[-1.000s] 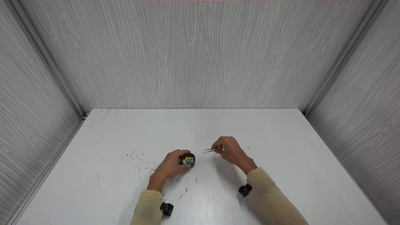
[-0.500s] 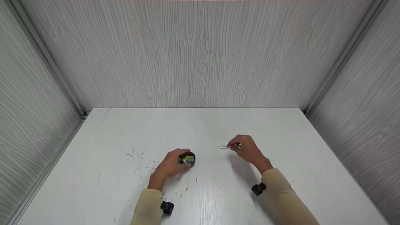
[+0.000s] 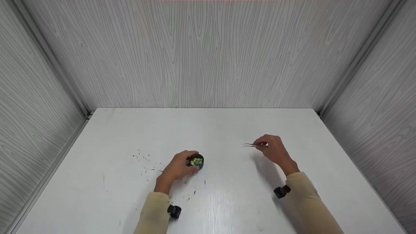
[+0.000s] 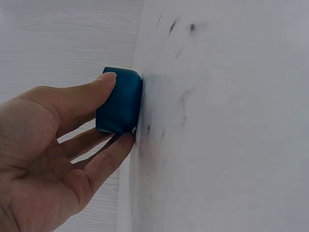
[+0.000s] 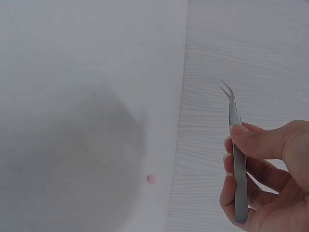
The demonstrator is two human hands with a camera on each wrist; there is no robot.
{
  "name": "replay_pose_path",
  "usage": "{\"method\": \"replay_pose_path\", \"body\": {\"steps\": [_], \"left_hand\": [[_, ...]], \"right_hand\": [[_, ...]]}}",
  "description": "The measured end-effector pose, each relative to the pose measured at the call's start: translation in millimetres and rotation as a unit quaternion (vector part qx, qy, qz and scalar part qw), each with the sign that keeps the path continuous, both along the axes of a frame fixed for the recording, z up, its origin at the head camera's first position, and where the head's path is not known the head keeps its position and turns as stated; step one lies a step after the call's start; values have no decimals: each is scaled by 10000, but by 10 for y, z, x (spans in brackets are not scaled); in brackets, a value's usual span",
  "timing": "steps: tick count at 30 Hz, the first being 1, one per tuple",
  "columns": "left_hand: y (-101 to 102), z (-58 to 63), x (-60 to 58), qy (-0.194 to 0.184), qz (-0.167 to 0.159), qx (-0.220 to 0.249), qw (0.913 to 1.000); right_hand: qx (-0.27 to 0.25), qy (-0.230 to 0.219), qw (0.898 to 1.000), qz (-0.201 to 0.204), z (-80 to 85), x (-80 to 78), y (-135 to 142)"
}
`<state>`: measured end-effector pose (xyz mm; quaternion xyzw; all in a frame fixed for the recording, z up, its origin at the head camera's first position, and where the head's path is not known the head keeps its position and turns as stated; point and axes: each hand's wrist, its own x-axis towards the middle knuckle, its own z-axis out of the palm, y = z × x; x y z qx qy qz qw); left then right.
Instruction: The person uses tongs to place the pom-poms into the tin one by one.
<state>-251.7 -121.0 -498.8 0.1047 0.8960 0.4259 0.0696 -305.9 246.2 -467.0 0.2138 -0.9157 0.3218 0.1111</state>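
Note:
My left hand (image 3: 178,164) grips a small round cup (image 4: 120,99), teal outside, between thumb and fingers. It stands against the white table. In the head view several yellow, green and bluish balls (image 3: 197,161) lie inside the cup's dark mouth. Off to the right, my right hand (image 3: 274,149) pinches steel tweezers (image 5: 237,164) above the table. Their curved tips stand slightly apart with nothing between them, pointing left in the head view. A small pink piece (image 5: 151,179) lies on the table in the right wrist view; in the head view it is hidden.
Dark specks (image 3: 141,158) and smudges mark the white table (image 3: 208,126) left of and in front of the cup. Grey wood-grain panels (image 3: 208,55) wall in the back and both sides. Each sleeve carries a black wrist device (image 3: 281,191).
My right hand has moved right with the tweezers, away from the cup, covering a small pale piece seen on the table earlier. My left hand keeps holding the cup in place.

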Motion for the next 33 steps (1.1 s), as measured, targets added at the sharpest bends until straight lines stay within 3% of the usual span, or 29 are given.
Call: {"method": "replay_pose_path", "body": {"steps": [10, 15, 33], "left_hand": [[-5, -4, 19, -93, 20, 114, 9999], [-4, -10, -3, -27, 12, -62, 10000], [-4, 15, 6, 28, 11, -31, 10000]], "right_hand": [[122, -164, 9991, -368, -95, -14, 278], [218, -284, 9974, -625, -144, -29, 380], [370, -586, 9919, -1066, -220, -86, 546]]}}
